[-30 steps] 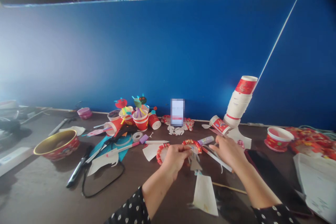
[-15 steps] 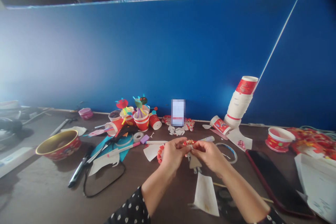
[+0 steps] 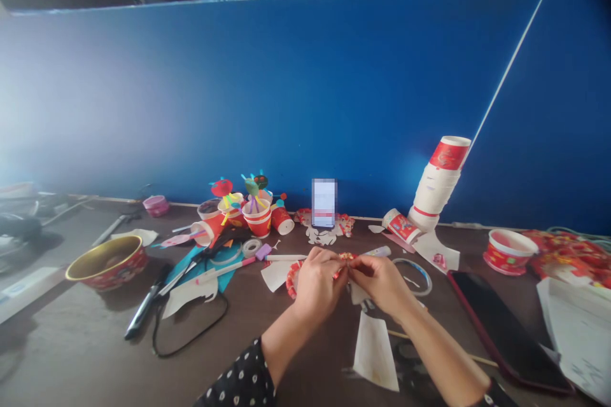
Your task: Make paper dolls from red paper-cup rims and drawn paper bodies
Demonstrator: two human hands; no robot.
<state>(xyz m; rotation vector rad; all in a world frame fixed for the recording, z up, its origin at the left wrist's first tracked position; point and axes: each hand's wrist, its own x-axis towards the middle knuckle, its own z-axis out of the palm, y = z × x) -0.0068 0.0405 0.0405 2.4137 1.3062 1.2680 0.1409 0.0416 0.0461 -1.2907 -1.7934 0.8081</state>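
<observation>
My left hand and my right hand meet at the middle of the table, fingers closed and fingertips together. What they pinch is mostly covered by the fingers; a small red bit shows at the left fingertips. Below and between the hands, the lower part of a greyish-beige paper figure shows, with two short leg-like pieces. Behind the left hand, a ring of red and white pieces is partly covered. Nearer to me, a white paper piece lies by dark-handled scissors and a thin stick, partly under my right forearm.
A phone with a lit screen stands against the blue wall. Leftward are paper cups with decorations, a gold-rimmed bowl and a pen. Rightward are leaning stacked cups, a tape roll and a dark phone.
My left hand has turned over more, its fingers now folded across the pinched spot. More of the paper figure is covered than before. My right hand has shifted only slightly.
</observation>
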